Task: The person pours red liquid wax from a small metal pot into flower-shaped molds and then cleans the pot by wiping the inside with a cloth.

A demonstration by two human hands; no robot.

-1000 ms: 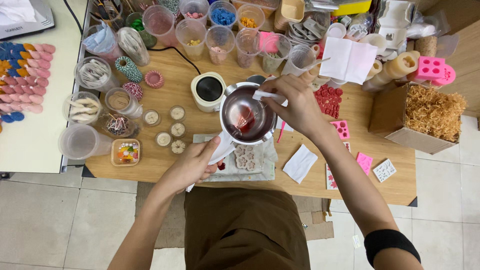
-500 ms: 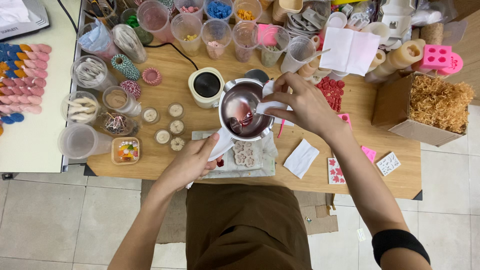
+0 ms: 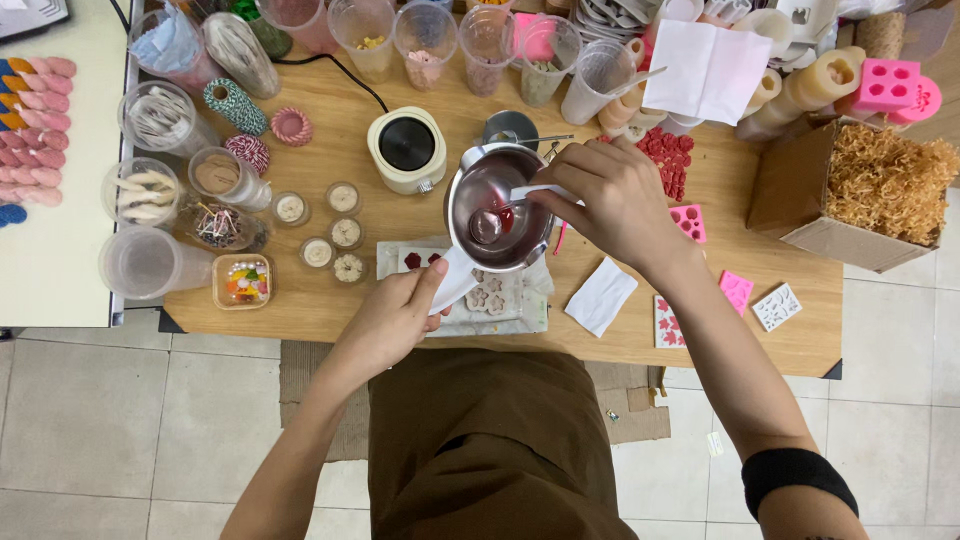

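Observation:
My left hand (image 3: pixel 392 318) grips the white-wrapped handle (image 3: pixel 452 283) of a small steel melting pot (image 3: pixel 470 190), held tilted above a flower-shaped silicone mould (image 3: pixel 494 292) on the wooden table. A little red liquid lies in the pot's bottom. My right hand (image 3: pixel 610 198) reaches over the pot's right rim, pinching a white paper wipe around a spoon (image 3: pixel 492 224) whose bowl sits inside the pot.
A cream electric warmer (image 3: pixel 406 148) stands behind the pot. Plastic cups (image 3: pixel 427 42) of coloured bits line the back edge. Small filled candle tins (image 3: pixel 344 232), jars and twine spools sit left. Pink moulds (image 3: pixel 688 222), white tissues (image 3: pixel 600 296) and a cardboard box of shredded paper (image 3: pixel 880 190) lie right.
My right hand has shifted the wipe and spoon lower inside the pot. The pot has tilted slightly, and the camera view has drifted downward.

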